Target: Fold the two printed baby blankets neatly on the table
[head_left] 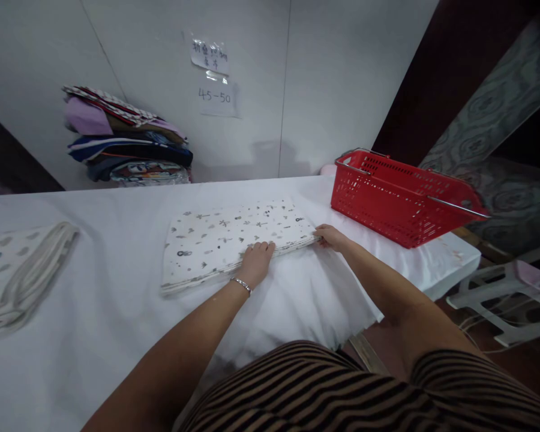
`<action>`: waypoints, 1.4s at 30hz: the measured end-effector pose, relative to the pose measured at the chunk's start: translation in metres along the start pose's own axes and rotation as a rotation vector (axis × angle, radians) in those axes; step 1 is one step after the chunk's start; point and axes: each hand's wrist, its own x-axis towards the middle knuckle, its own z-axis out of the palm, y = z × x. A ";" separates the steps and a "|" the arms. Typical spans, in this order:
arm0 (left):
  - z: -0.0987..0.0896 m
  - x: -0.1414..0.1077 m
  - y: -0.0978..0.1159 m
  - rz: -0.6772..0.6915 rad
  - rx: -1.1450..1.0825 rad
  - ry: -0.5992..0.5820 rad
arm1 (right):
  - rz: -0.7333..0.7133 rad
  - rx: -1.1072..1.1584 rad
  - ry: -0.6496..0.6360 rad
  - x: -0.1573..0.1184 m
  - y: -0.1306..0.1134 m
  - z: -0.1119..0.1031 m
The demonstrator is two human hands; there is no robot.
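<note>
A folded white cloth [234, 234] printed with small grey and dark figures lies on the white-covered table in front of me. Its layers show along the near edge. My left hand [257, 264], with a bracelet at the wrist, is closed on the middle of that edge, fingers on top and thumb hidden. At the near right corner, my right hand [330, 237] pinches the cloth's layers between thumb and fingers. To the left, apart from both hands, is another folded printed cloth [22, 270] with thick rounded folds, partly out of view.
A red plastic basket [382, 201] with metal handles stands at the table's right end. Several folded fabrics form a pile [130, 141] at the back left against the wall. Paper signs [213, 90] hang on the wall. A pale plastic stool [508, 294] stands right of the table [117, 336].
</note>
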 end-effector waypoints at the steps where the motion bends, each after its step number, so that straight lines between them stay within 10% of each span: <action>1: 0.000 0.000 -0.001 0.003 0.005 0.005 | 0.000 -0.015 0.006 0.001 0.000 0.000; 17: 0.013 -0.019 0.000 0.128 -0.021 0.052 | -0.137 -0.880 0.122 0.008 0.025 0.000; 22: 0.012 -0.022 0.002 0.115 -0.034 0.049 | -0.701 -1.036 0.239 0.009 0.028 0.013; 26: 0.012 -0.026 0.003 0.107 -0.048 0.076 | -1.081 -0.926 0.017 0.000 0.034 0.050; 42: 0.006 -0.083 -0.052 -0.136 -0.014 0.116 | -1.082 -1.029 -0.072 -0.007 0.060 0.076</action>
